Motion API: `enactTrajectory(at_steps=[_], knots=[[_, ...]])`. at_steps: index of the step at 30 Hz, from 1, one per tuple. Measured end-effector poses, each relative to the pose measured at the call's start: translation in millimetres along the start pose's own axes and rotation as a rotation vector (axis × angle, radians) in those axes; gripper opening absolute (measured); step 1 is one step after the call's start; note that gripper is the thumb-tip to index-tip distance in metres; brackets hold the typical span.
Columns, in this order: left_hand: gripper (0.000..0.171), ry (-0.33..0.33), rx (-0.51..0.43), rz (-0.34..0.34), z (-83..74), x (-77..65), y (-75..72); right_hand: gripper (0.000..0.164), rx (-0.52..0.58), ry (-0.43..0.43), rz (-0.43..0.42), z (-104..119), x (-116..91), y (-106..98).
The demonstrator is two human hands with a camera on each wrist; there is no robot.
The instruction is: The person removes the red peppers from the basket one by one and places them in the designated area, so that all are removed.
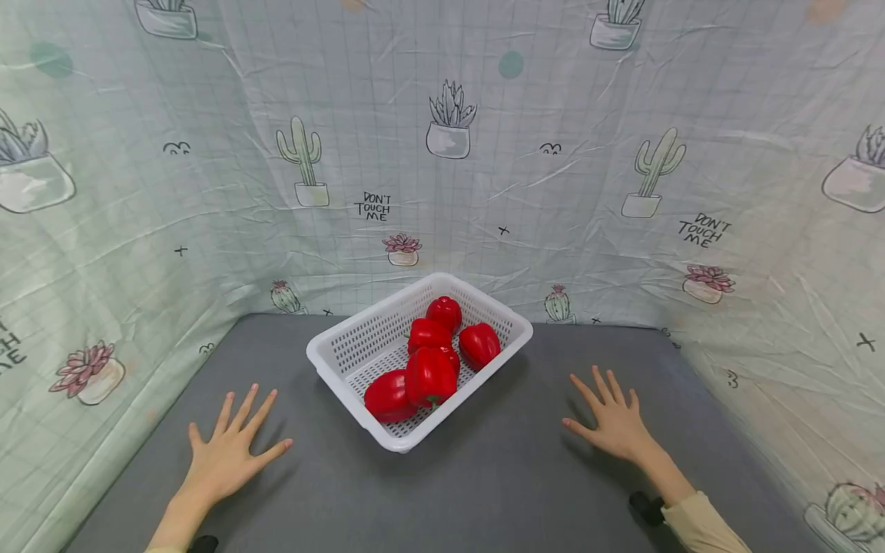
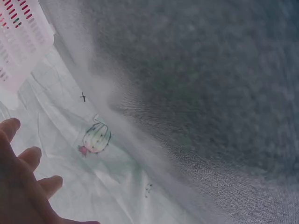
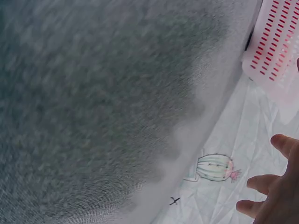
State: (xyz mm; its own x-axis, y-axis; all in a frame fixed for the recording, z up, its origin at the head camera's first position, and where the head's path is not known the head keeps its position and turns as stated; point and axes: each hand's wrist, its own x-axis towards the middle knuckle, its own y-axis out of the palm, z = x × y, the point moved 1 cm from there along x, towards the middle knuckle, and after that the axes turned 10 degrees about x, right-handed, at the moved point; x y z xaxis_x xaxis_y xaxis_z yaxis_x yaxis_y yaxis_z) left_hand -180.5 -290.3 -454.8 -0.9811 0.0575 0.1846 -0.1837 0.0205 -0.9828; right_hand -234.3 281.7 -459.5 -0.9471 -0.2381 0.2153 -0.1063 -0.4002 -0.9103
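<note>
A white perforated plastic basket sits at an angle on the grey table, holding several red bell peppers. The frontmost pepper lies with its green stem toward me. To the left of the basket, my left hand is spread over the table with nothing in it. On the opposite side my right hand has its fingers fanned out, likewise holding nothing. Each wrist view catches some fingertips, with part of the basket in an upper corner; red shows through the slots of the basket wall in the right one.
The grey table reaches back to a pale curtain printed with cacti and potted plants. That cloth also walls in the left and right sides. A dark band circles the right wrist at a beige sleeve.
</note>
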Motion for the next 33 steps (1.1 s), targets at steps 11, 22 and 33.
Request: enactTrajectory(at_steps=[11, 22, 33], knots=[[0.083, 0.048, -0.027, -0.047, -11.6, 0.9, -11.2, 0.077, 0.02, -0.028, 0.0, 17, -1, -3], [0.084, 0.073, -0.025, -0.1, -20.8, 4.0, -17.5, 0.078, 0.03, -0.069, -0.031, 37, 3, -4], [0.079, 0.085, -0.081, -0.112, -39.8, 14.5, -20.4, 0.075, 0.066, -0.151, -0.087, 65, 8, -3]])
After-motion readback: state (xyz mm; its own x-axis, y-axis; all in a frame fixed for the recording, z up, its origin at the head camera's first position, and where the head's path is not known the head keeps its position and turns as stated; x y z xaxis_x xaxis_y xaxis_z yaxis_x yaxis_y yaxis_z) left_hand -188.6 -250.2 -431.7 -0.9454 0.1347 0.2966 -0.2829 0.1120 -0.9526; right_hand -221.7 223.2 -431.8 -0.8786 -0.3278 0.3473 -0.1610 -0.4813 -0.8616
